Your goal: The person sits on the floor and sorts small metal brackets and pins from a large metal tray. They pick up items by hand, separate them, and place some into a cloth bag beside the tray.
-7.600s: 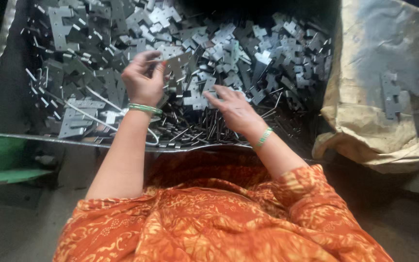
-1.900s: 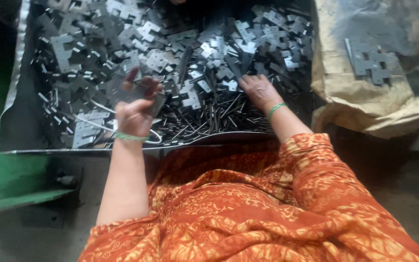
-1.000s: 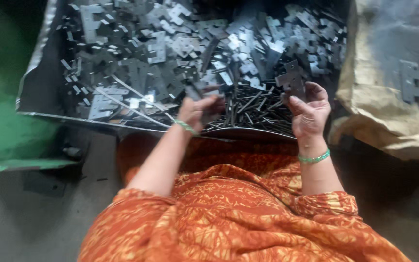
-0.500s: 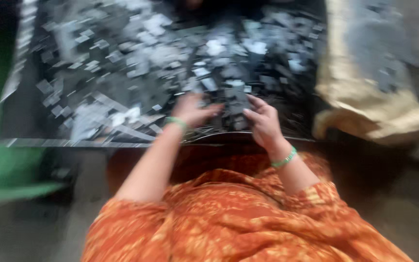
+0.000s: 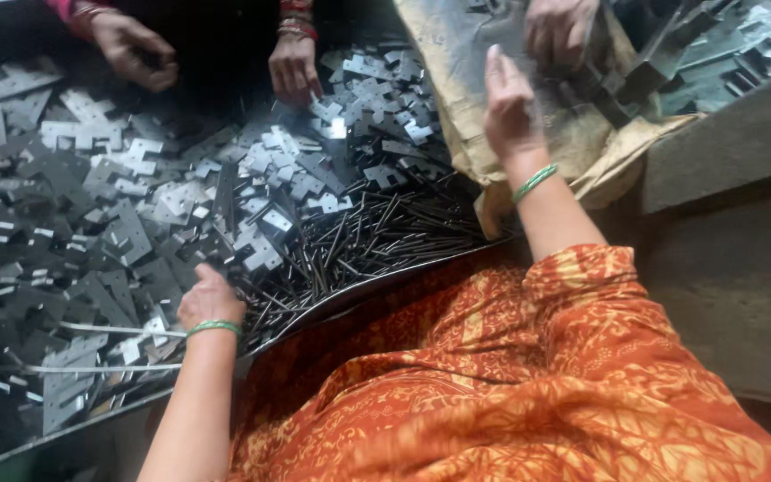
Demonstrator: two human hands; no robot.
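1. A big metal tray (image 5: 11, 446) fills the left side and holds a heap of flat grey metal plates (image 5: 91, 205) with notched edges.
2. Along the tray's near edge, towards the middle, lies a bundle of thin dark metal pins (image 5: 377, 236), touching the plates.
3. The left hand (image 5: 210, 299), with a green bangle (image 5: 213, 328) at its wrist, rests palm down on the plates just beside the pins; its fingers curl loosely together among the pieces, and I cannot tell whether they grip one.
4. At the tray's far side, two hands of another person (image 5: 216, 54) touch the plates.
5. The right hand (image 5: 509, 107) is raised over a brown paper sack (image 5: 466, 80) to the right of the tray, fingers stretched out and apart, holding nothing.
6. Another person's hand (image 5: 557, 31) reaches into the sack, which holds more grey metal pieces (image 5: 716, 54).
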